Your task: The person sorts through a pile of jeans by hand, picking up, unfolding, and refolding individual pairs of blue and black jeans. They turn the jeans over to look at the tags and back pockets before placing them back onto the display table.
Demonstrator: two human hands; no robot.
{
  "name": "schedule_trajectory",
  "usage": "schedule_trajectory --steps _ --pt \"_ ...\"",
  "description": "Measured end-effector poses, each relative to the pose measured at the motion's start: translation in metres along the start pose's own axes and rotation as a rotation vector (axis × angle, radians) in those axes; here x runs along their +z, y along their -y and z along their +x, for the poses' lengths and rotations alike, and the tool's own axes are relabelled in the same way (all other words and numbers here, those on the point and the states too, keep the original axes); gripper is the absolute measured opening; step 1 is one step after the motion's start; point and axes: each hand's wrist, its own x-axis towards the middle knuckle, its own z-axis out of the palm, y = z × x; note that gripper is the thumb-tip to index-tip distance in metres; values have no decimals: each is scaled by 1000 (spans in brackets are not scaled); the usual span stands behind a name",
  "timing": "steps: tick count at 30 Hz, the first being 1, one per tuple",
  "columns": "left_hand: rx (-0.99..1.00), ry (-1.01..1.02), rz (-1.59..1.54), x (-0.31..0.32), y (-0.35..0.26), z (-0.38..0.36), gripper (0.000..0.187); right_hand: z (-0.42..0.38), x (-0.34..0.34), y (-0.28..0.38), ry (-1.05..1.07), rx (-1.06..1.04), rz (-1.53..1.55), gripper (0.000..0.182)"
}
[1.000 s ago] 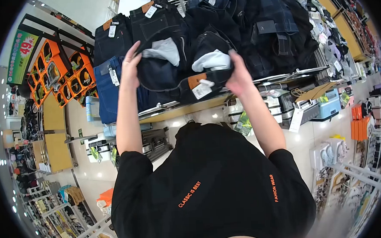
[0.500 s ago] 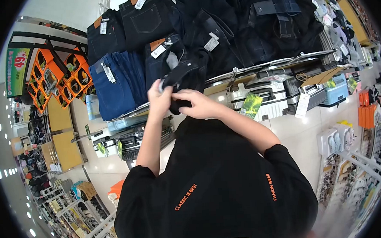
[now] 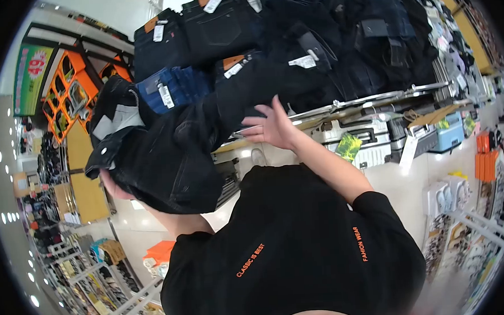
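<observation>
Black jeans (image 3: 178,155) hang spread out on the left, their waistband with a button and open zip toward the far left and the legs reaching over the display. My left hand (image 3: 115,186) grips them near the waistband, its fingers partly hidden by the cloth. My right hand (image 3: 273,125) is open with fingers spread, beside the jeans' leg and in front of the display edge, holding nothing. Folded blue jeans (image 3: 182,84) with a white tag lie behind the held pair. Folded black jeans (image 3: 214,31) lie farther back.
More dark jeans (image 3: 366,54) cover the display at the right, above a metal rail (image 3: 374,98). Suitcases (image 3: 370,137) stand below it. An orange rack (image 3: 69,96) and a green price sign (image 3: 30,78) are at the left. Shoe shelves (image 3: 466,226) stand at the lower right.
My left hand has moved left and down with the black jeans, which are now opened out. My right hand has let go, moved slightly right and spread its fingers.
</observation>
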Motion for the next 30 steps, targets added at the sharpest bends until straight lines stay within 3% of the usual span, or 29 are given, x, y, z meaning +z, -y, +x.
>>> schedule_trajectory --steps 2,3,5,7,9,11,13,14,15,16,17,20,21,23,24,25,27,29,30 --pt "795 -99 475 -18 21 8 53 18 16 15 131 -158 261 110" --pt "903 -68 520 -12 9 18 54 29 20 21 190 -240 395 110" --pt "1102 -1 606 2 -12 40 56 47 21 38 60 -450 477 113" --pt "673 -40 448 -37 -17 58 51 46 43 56 -157 -591 510 119" --pt "-360 -148 5 -168 -25 92 48 53 34 69 -31 -585 585 119" --pt "-222 -184 250 -201 1 91 57 57 38 79 -103 -690 625 107" --pt "-461 -394 -74 -181 -7 97 56 55 42 82 -94 -794 441 92" --pt "-509 -343 -146 -214 6 106 58 55 36 86 99 -773 451 85" --pt "-482 -423 -36 -227 19 110 58 51 29 89 286 -751 463 78" --pt "-534 -387 -121 -231 21 112 57 42 37 92 313 -790 426 75" --pt "-588 -344 -206 -229 21 115 56 31 48 95 337 -835 393 73" --pt "-586 -393 -77 -216 31 129 51 2 61 110 323 -917 212 78" --pt "-654 -283 -183 -236 44 138 51 -2 60 116 343 -960 99 84" --pt "-786 -66 -412 -282 76 153 49 -14 66 123 194 -1055 150 91" --pt "-776 -216 -179 -235 87 157 51 -18 74 131 158 -1070 117 99" --pt "-865 -82 -312 -250 105 164 52 -23 72 140 223 -1038 153 100" --pt "-900 -167 -70 -223 123 175 54 -47 41 180 149 -1083 65 96" --pt "-815 -97 -1 -194 139 181 56 -65 7 225 -365 -1363 -322 79" --pt "-821 -98 18 -182 147 188 54 -78 -16 252 -442 -1421 -212 64"
